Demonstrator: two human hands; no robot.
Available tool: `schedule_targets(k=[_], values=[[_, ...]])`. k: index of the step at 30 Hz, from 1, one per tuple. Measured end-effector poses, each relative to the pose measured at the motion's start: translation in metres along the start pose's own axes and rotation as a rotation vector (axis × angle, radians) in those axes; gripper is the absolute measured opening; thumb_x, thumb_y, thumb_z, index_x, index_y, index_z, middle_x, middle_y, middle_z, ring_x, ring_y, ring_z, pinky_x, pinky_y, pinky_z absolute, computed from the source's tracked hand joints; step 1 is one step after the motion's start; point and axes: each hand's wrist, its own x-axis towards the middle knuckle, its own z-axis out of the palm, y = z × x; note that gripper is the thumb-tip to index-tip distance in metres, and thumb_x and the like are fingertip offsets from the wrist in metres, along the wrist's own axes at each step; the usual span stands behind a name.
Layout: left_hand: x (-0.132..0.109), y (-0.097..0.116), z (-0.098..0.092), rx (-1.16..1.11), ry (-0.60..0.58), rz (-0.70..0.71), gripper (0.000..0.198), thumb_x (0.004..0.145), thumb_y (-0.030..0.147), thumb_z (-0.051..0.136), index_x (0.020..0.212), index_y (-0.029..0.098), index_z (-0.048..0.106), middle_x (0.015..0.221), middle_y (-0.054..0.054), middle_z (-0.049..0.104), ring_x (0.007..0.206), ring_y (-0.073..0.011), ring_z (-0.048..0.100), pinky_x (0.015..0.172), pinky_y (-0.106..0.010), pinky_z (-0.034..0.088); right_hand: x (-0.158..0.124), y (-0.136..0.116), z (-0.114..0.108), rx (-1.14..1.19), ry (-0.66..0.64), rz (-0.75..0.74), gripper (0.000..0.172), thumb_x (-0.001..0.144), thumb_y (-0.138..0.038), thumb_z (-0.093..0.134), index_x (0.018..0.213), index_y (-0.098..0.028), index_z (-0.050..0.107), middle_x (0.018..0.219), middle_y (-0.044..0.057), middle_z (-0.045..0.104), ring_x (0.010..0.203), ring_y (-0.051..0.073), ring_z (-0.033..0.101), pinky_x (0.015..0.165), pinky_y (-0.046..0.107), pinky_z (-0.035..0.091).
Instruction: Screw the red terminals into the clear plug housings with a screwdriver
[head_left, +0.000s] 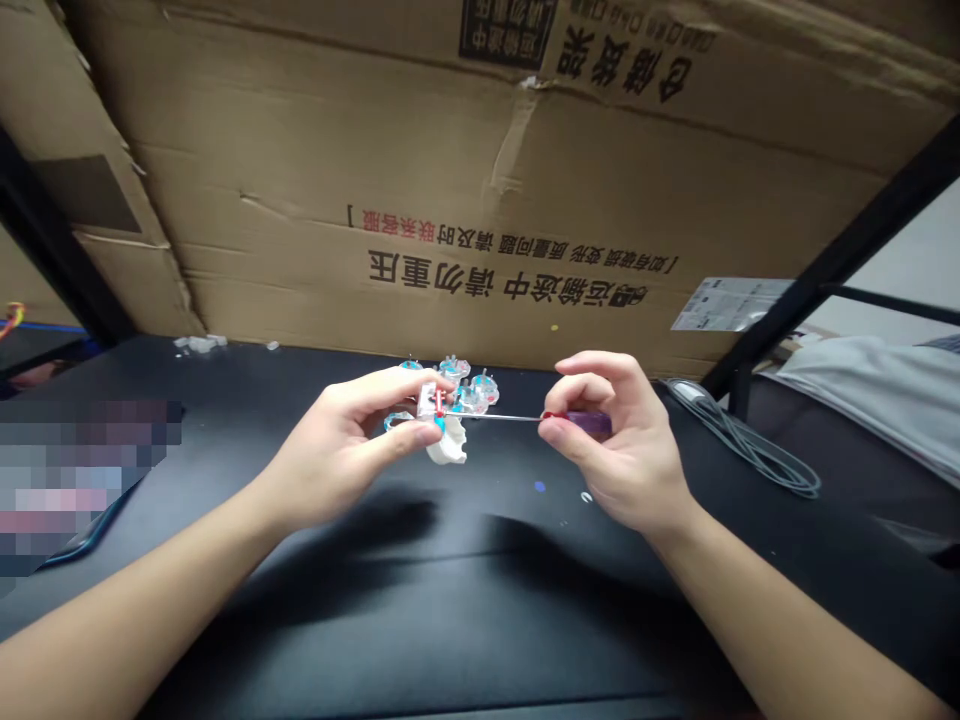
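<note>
My left hand (352,437) pinches a small clear and white plastic part (427,400) with red and blue pieces between thumb and fingers. In my right hand (626,440) is a screwdriver (585,422) with a dark purple and red handle, its thin metal shaft pointing left. The tip reaches the red piece on the held part; exact contact is too small to make out. Just below the part shows a white curved plastic shell (448,443); whether it is attached is unclear. Behind my left fingers, several clear plastic pieces with metal pins and blue inserts (482,388) lie on the black surface.
A big cardboard sheet (315,200) with upside-down print stands at the back. Coiled grey cable (757,450) lies at the right near a black metal post. White bits (200,344) sit at the back left, a blurred-out flat item (75,490) at the left. Tiny scraps (540,487) dot the black surface (480,620).
</note>
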Motion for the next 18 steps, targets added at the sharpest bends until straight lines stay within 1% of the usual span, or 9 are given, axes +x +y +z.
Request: schedule_targets(k=[2,4,6,7,10,11,13,15,18], values=[[0.0001,-0.0004,0.0003,-0.008,0.007,0.015,0.026,0.089,0.033,0.071,0.113,0.023,0.074,0.110,-0.003,0.072,0.098,-0.0178,0.067,0.087,-0.022,0.052,-0.0004,0.0013,0.0000,0.019,-0.015,0.009,0.032,0.085,-0.032,0.072,0.112,-0.029,0.055,0.074,-0.004,0.060,0.061,0.012,0.057,0.054,0.024,0.046],[-0.0004,-0.0006,0.0008,-0.010,0.013,0.020,0.027,0.089,0.032,0.071,0.114,0.024,0.073,0.112,-0.003,0.072,0.099,-0.0175,0.067,0.087,-0.022,0.052,-0.0013,0.0031,0.0008,0.043,-0.041,0.059,0.023,0.094,-0.036,0.060,0.115,-0.029,0.054,0.066,-0.005,0.056,0.053,0.011,0.055,0.049,0.024,0.043],[-0.0012,-0.0012,0.0014,-0.013,0.019,0.020,0.028,0.089,0.032,0.070,0.115,0.024,0.073,0.115,-0.003,0.072,0.101,-0.0183,0.067,0.089,-0.024,0.052,-0.0019,0.0046,0.0014,0.042,-0.035,0.067,0.020,0.097,-0.035,0.056,0.116,-0.030,0.053,0.063,-0.006,0.055,0.052,0.011,0.054,0.048,0.024,0.042],[-0.0016,-0.0017,0.0015,-0.017,0.023,0.020,0.028,0.089,0.032,0.070,0.116,0.023,0.072,0.116,-0.003,0.072,0.103,-0.0189,0.067,0.091,-0.024,0.052,-0.0020,0.0051,0.0014,0.033,-0.018,0.046,0.023,0.095,-0.033,0.060,0.116,-0.030,0.053,0.065,-0.005,0.056,0.055,0.012,0.056,0.050,0.025,0.043],[-0.0026,-0.0038,0.0015,-0.013,0.034,0.014,0.031,0.089,0.033,0.070,0.117,0.021,0.071,0.117,-0.004,0.072,0.104,-0.0196,0.067,0.093,-0.025,0.052,-0.0018,0.0052,0.0004,0.045,0.010,-0.026,0.039,0.085,-0.027,0.073,0.117,-0.033,0.051,0.080,-0.003,0.062,0.066,0.014,0.059,0.055,0.026,0.046],[-0.0028,-0.0046,0.0014,-0.002,0.035,0.012,0.031,0.089,0.033,0.070,0.118,0.021,0.070,0.117,-0.005,0.072,0.104,-0.0195,0.067,0.093,-0.025,0.052,-0.0016,0.0050,-0.0001,0.062,0.006,-0.024,0.036,0.087,-0.029,0.071,0.117,-0.033,0.051,0.080,-0.003,0.062,0.065,0.013,0.059,0.055,0.026,0.046],[-0.0031,-0.0058,0.0012,0.029,0.035,0.019,0.032,0.089,0.032,0.070,0.119,0.020,0.069,0.117,-0.005,0.072,0.103,-0.0192,0.067,0.093,-0.025,0.052,-0.0010,0.0046,-0.0009,0.074,-0.007,0.009,0.024,0.094,-0.032,0.061,0.117,-0.032,0.052,0.072,-0.004,0.059,0.058,0.012,0.056,0.053,0.026,0.045],[-0.0033,-0.0065,0.0009,0.058,0.035,0.035,0.032,0.090,0.032,0.069,0.121,0.020,0.068,0.117,-0.005,0.071,0.104,-0.0187,0.067,0.093,-0.025,0.052,-0.0003,0.0042,-0.0020,0.052,-0.001,0.009,0.021,0.097,-0.030,0.056,0.118,-0.032,0.052,0.068,-0.005,0.057,0.055,0.012,0.055,0.052,0.026,0.044],[-0.0034,-0.0067,0.0008,0.086,0.041,0.057,0.033,0.090,0.032,0.069,0.121,0.020,0.068,0.115,-0.005,0.071,0.103,-0.0183,0.067,0.093,-0.024,0.051,0.0008,0.0042,-0.0044,0.022,0.000,-0.078,0.039,0.088,-0.022,0.069,0.121,-0.033,0.050,0.082,-0.002,0.061,0.070,0.013,0.059,0.056,0.025,0.046]])
